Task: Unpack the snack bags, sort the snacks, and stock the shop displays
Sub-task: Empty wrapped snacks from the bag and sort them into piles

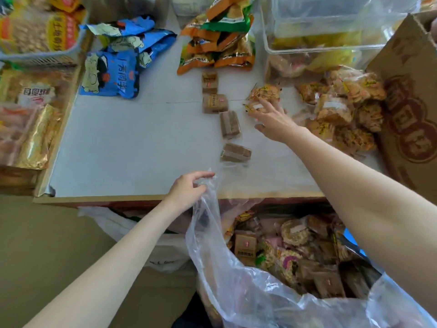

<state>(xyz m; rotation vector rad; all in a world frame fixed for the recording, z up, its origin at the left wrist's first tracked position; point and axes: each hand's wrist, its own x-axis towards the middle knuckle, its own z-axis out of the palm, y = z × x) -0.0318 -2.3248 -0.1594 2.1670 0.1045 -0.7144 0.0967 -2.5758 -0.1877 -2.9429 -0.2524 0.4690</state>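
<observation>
Shown mid-sort: clear plastic sack (236, 280) of mixed wrapped snacks hanging below the near edge of the pale grey table (118, 143), mouth held up and open, presumably to keep the contents reachable. Left hand (186, 192) pinching the sack's crumpled rim at the near edge, thumb and fingertips closed narrowly on the film. Right hand (272, 121) stretched toward the far right part of the table, fingers spread and only loosely curved, tips resting on a small clear packet of golden round crackers (257, 105); whether placing or just releasing cannot be told, and no firm clasp is visible. Similar cracker packets (340, 107) heaped just beside it along the right edge, against a brown printed cardboard box (409, 91), apparently the pile for that kind. Four small brown wrapped wafer blocks (227, 114) strung in a loose line down the table's middle, apart from the crackers, evidently a second group. Blue printed snack bags (118, 65) toward the far left, orange-and-green foil bags (220, 39) at the far edge, and a clear rigid plastic bin (331, 22) at the far right corner, each kind kept separate. Many snacks left in the sack, so sorting judged far from finished.
</observation>
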